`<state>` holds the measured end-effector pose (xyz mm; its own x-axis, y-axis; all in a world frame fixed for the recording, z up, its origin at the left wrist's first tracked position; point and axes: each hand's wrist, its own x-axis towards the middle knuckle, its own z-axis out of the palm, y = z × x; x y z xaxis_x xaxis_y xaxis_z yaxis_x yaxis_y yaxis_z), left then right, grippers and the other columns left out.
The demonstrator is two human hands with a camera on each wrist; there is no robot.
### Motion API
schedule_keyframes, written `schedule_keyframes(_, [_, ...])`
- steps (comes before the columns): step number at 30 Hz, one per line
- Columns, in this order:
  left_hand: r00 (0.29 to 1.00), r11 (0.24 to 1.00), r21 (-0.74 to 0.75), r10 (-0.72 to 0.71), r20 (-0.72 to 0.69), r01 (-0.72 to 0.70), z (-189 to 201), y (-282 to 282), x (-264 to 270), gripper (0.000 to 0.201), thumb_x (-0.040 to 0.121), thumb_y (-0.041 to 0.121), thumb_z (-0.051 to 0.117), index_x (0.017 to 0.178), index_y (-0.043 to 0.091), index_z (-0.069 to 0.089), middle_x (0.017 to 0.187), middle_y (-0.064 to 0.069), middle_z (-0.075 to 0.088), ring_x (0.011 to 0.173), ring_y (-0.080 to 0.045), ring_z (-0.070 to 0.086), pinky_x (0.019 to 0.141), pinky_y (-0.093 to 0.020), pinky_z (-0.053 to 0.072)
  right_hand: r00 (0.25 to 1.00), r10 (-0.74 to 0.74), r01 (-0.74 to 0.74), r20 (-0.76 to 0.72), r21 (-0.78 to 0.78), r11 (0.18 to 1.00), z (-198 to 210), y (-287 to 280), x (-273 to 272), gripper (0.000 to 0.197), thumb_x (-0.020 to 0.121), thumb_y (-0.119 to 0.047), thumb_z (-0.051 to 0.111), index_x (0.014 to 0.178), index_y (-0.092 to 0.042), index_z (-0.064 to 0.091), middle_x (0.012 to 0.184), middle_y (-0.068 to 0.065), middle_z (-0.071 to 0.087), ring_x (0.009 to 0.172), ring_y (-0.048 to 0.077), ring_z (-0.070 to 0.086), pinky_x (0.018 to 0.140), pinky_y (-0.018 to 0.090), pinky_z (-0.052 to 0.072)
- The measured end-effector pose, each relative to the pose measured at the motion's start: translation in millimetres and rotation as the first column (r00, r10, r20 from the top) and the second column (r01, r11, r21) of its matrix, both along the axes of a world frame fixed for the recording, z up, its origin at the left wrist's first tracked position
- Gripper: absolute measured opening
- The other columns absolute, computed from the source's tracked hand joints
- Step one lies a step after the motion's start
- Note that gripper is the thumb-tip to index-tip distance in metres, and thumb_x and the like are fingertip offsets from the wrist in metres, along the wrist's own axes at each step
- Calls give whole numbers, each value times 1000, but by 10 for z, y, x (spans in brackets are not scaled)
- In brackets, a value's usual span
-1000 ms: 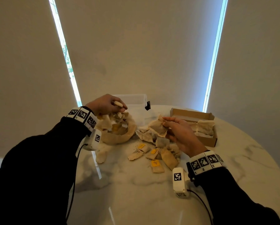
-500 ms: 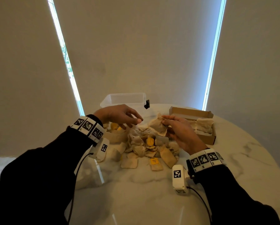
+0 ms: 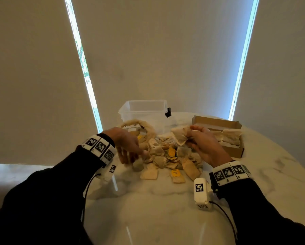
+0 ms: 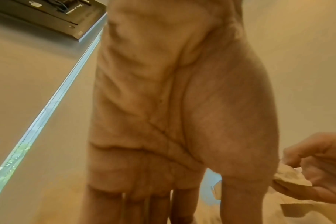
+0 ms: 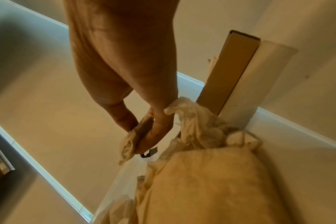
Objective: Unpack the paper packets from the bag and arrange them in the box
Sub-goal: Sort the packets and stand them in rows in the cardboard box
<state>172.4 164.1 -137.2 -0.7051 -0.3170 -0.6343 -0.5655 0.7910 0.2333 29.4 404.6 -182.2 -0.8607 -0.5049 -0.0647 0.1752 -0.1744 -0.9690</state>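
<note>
The right hand (image 3: 203, 145) is raised above the heap of paper packets (image 3: 167, 158) on the table (image 3: 165, 209), pinching one crumpled packet (image 3: 180, 136) between thumb and fingers. The left hand (image 3: 126, 145) angles downward over the heap's left edge, fingers extended and relaxed, gripping nothing. The bag (image 3: 148, 129) lies behind the heap; the box (image 3: 236, 151) stands to the right.

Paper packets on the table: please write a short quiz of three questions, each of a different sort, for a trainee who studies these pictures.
1. True or false: the cardboard box already holds some paper packets.
2. Which hand holds a packet up above the pile of packets? A. the left hand B. the right hand C. neither
3. Fill in: behind the cloth bag stands a clear plastic ____.

Key
1. True: pale packets lie in its right part.
2. B: its fingers pinch a crumpled packet; the left hand reaches down at the pile's left edge, too blurred to tell a grip.
3. Container.
</note>
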Motion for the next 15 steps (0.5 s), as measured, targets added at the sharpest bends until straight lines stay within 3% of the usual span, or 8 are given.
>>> schedule_keyframes(6, [950,986,115,-79,-302,119,-66,212,-254,55,106,53,55,121,3,71,106,-11,78,99,-27,78,90,-38,64,1000,14,-14,-3,7,1000,-4,18,-18,40,98,3,66,135,-10,58,128,19,69,112,31,73,81,34,65])
schedule_keyframes(8, [881,993,61,-62,-468,102,-18,179,-275,51,104,54,57,112,6,73,101,-8,80,90,-21,80,86,-38,66,1000,14,-14,1,-1,1000,3,26,-31,41,98,4,64,135,-13,56,127,19,67,110,31,73,90,40,64])
schedule_keyframes(12, [658,999,-28,-10,-753,-17,47,103,-265,36,103,50,63,107,14,69,93,-1,79,75,-13,78,65,-28,63,1000,-1,1,-13,-25,1000,14,59,-52,51,98,5,62,139,-23,50,122,14,63,110,33,71,105,51,58])
schedule_keyframes(13, [625,999,-38,-28,-781,-3,25,119,-280,31,101,47,68,109,17,68,96,1,78,76,-12,77,67,-30,64,1000,-2,1,-20,-33,999,19,65,-46,53,98,6,62,140,-25,49,123,15,62,112,34,71,105,51,58])
schedule_keyframes(15, [629,994,-87,-112,-769,70,-31,184,-342,26,99,40,74,119,23,69,110,3,76,84,-10,74,76,-34,65,999,4,-5,-43,-37,999,20,62,-29,54,99,6,61,141,-27,52,125,15,62,111,34,71,103,52,59])
